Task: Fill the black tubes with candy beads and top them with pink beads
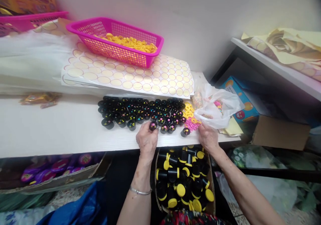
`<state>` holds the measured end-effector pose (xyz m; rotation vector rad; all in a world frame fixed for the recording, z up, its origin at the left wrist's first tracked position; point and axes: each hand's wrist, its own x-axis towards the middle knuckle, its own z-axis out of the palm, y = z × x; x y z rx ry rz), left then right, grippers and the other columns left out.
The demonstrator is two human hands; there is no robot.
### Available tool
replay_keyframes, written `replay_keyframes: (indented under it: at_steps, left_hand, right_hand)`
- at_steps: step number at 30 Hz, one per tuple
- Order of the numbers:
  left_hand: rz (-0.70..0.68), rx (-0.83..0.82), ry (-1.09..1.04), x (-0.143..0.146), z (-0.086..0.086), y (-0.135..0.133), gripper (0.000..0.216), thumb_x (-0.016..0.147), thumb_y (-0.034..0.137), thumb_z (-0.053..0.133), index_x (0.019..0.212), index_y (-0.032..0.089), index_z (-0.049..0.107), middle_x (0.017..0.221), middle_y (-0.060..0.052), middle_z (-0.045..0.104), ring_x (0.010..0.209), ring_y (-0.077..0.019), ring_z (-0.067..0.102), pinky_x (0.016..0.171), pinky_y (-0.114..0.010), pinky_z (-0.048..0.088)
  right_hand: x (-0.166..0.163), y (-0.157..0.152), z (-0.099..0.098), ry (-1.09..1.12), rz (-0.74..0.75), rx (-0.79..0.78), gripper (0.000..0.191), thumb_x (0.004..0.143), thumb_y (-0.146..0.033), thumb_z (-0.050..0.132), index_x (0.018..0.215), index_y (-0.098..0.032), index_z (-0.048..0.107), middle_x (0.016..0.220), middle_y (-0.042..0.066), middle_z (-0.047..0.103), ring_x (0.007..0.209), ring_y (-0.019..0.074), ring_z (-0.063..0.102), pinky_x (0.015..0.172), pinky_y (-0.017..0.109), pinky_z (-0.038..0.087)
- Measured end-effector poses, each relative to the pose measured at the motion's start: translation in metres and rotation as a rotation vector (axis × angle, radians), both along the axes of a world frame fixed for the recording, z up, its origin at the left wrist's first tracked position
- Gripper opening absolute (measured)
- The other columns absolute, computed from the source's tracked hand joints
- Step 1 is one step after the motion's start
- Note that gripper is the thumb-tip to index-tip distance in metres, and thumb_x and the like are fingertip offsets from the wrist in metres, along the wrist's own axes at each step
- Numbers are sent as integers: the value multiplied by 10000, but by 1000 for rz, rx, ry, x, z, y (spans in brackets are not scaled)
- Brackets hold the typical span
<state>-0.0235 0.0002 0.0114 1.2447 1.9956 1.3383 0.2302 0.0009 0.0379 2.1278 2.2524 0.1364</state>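
Several small open black cups [140,113] with coloured bits inside stand in rows on the white table [62,131]. My left hand [147,140] pinches one black cup [153,126] at the front of the rows. My right hand [208,137] is curled at the table's edge beside a heap of pink beads [192,124] and yellow rings [188,111]; what its fingers hold is hidden. One separate black cup [185,132] stands between my hands. A crumpled clear plastic bag [217,107] lies just behind my right hand.
A pink basket [114,41] of yellow rings sits on sheets of round stickers [130,76] at the back. Below the table edge, a box [184,178] holds several black tubes with yellow caps. A cardboard box [281,133] and shelf stand right.
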Motion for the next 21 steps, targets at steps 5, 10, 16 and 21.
replay_keyframes:
  at_steps: [5,10,16,21]
  left_hand:
    - [-28,10,12,-1,2,-1,130,688,242,609,807,216,656,681,45,533,592,-99,478,615,-245,380]
    - [-21,23,32,-1,0,-1,135,680,225,614,808,213,657,697,41,543,591,-97,481,619,-243,386]
    - [-20,37,27,0,-4,0,147,673,205,609,812,214,656,702,43,546,566,-91,478,599,-238,394]
    - [-14,46,34,0,-5,0,139,670,198,613,802,214,654,670,45,524,564,-95,476,597,-239,391]
  right_hand:
    - [-19,12,21,381,190,158,216,872,-174,411,880,-185,626,763,56,611,743,187,567,684,292,418]
    - [-70,54,52,626,526,118,187,909,-226,435,827,-191,599,795,28,570,755,149,542,695,262,410]
    - [-108,86,52,211,618,10,249,913,-176,393,775,-181,601,858,59,585,828,177,495,682,280,341]
    - [-111,87,47,66,627,-32,239,906,-178,396,781,-184,599,898,70,599,838,190,472,666,296,312]
